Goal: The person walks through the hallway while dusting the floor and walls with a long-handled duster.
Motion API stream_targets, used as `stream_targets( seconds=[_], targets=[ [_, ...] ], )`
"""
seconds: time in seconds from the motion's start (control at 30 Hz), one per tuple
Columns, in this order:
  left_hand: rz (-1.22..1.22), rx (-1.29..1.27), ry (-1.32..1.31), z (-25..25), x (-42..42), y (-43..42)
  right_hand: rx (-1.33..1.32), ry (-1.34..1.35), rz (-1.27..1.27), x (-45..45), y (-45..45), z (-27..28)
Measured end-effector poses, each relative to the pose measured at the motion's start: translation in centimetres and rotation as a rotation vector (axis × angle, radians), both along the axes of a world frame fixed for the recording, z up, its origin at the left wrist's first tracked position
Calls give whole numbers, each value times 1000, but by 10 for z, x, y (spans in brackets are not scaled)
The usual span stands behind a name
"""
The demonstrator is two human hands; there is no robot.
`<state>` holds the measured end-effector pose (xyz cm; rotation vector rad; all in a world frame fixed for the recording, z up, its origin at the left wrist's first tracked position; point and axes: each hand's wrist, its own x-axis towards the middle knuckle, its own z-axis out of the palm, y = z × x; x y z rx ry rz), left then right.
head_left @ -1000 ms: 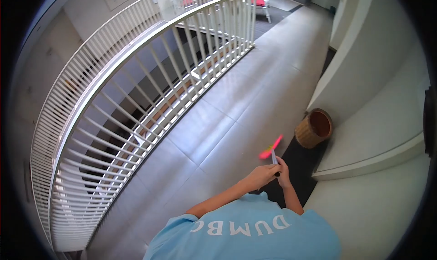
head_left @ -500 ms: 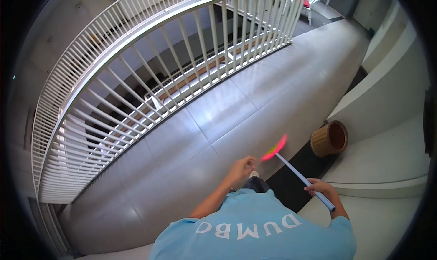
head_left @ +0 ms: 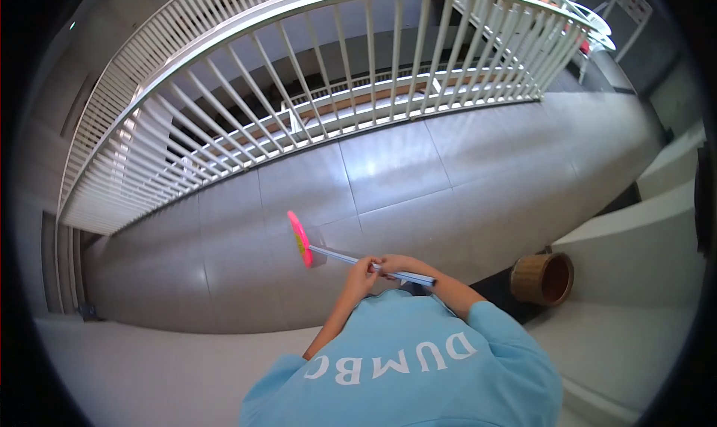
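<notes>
A broom with a bright pink and yellow-green head (head_left: 300, 239) reaches out to the left in front of me. Its head is low over the grey floor tiles; whether it touches them I cannot tell. The thin pale blue handle (head_left: 417, 278) runs back to my body, its end sticking out past my right forearm. My left hand (head_left: 362, 273) is closed round the handle at about its middle. Right beside it, my right hand (head_left: 391, 265) is also closed on the handle. The fingers of both hands are partly hidden.
A curved white railing (head_left: 343, 53) borders the walkway ahead, with a drop behind it. To my right a brown woven basket (head_left: 528, 279) stands by the white wall (head_left: 620, 277). White chairs (head_left: 592, 27) and a sign stand (head_left: 631, 12) are at the far right.
The broom has swung from my right side over to the left. My left hand, free before, has joined my right hand on the handle. The view has turned to the right.
</notes>
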<state>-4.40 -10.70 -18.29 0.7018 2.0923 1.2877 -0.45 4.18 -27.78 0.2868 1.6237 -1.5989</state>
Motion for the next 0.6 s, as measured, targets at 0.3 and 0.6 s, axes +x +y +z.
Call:
stream_targets(
  seconds=[0.3,0.6],
  targets=[
    [-90,14,82,12,33,46,121,-100,-205,100,143,8],
    [-180,12,84,15,33,87,932,-221,-476,216,259,37]
  ],
)
